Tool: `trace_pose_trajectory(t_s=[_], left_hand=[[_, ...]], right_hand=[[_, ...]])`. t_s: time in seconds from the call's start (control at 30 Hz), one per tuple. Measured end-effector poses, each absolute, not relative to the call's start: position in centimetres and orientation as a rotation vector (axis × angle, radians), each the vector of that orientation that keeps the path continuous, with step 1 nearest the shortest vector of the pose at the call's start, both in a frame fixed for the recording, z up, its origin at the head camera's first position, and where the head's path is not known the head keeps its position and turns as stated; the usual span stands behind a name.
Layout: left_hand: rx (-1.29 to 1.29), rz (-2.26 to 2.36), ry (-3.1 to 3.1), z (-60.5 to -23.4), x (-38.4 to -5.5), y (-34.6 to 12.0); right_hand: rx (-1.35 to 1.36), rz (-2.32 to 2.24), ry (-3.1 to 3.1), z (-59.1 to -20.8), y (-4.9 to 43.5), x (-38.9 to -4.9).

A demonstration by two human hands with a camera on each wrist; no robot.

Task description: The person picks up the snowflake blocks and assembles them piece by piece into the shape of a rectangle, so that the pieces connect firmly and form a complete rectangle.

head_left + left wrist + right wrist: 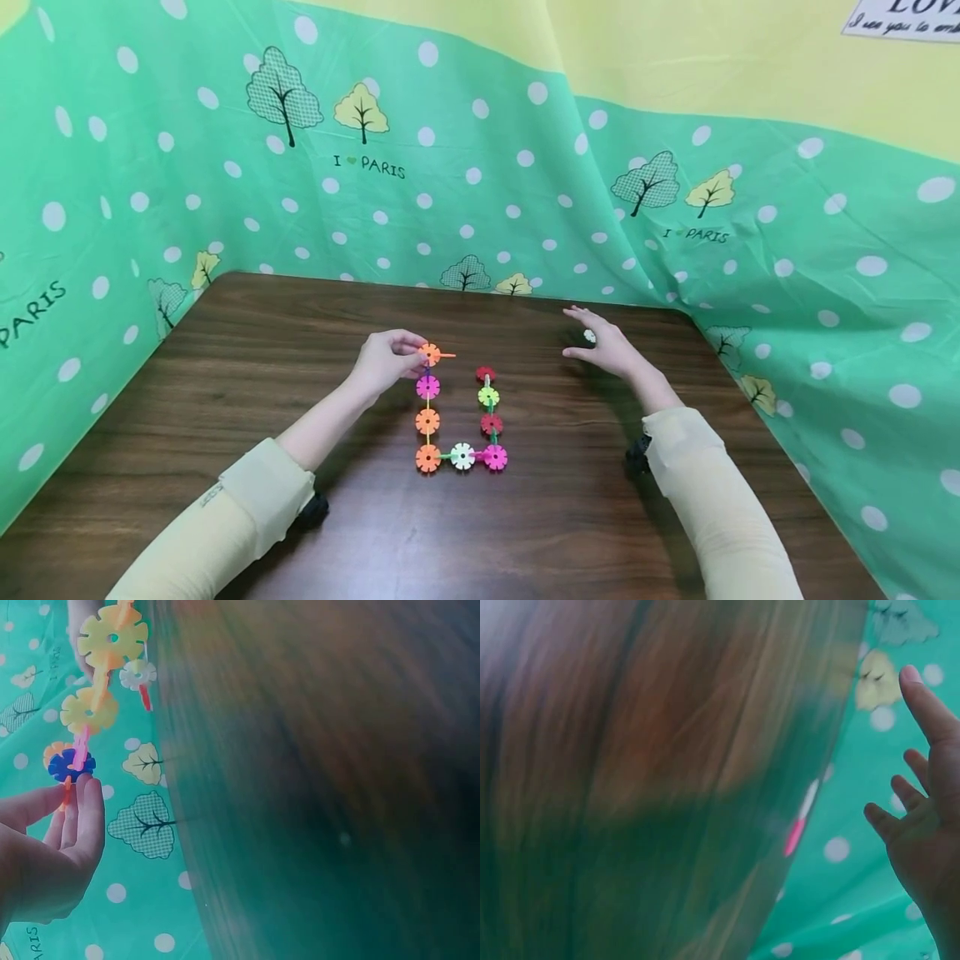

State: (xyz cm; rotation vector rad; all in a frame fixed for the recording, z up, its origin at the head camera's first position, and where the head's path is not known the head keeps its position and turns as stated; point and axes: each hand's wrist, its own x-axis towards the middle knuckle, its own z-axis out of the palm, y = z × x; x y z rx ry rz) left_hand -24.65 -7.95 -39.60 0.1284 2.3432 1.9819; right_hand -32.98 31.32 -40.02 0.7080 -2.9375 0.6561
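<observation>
A U-shaped chain of slotted, flower-shaped plastic discs lies on the brown table. My left hand [382,364] pinches the orange disc [430,355] at the chain's upper left end, where another orange disc stands edge-on. Below the fingers come a pink disc [427,387] and more orange ones; a blue disc [72,766] shows at the fingertips in the left wrist view. A white disc [462,456] and a pink disc [496,457] form the bottom. My right hand [609,348], fingers spread and thumb apart, hovers by a loose white disc [590,336] with a pink piece [794,837] beside it.
The chain's right side rises through a red disc [491,424] and a yellow-green disc [488,396] to another red disc [486,374]. A green and yellow printed curtain [510,183] hangs behind the table [300,325] and along both sides.
</observation>
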Motion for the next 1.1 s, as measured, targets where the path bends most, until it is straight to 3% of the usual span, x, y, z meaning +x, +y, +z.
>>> trace_pose_trajectory(t_s=[0.63,1.1], left_hand=[[0.109,1.955,2.35,-39.3,-24.6,-7.8],[0.113,1.934,2.369,-39.4,-24.5,-7.8]], right_hand=[[0.418,0.653,-3.145,-42.5,36.1,-34.7],[0.471,0.723,-2.96,-43.1,35.5,-35.1]])
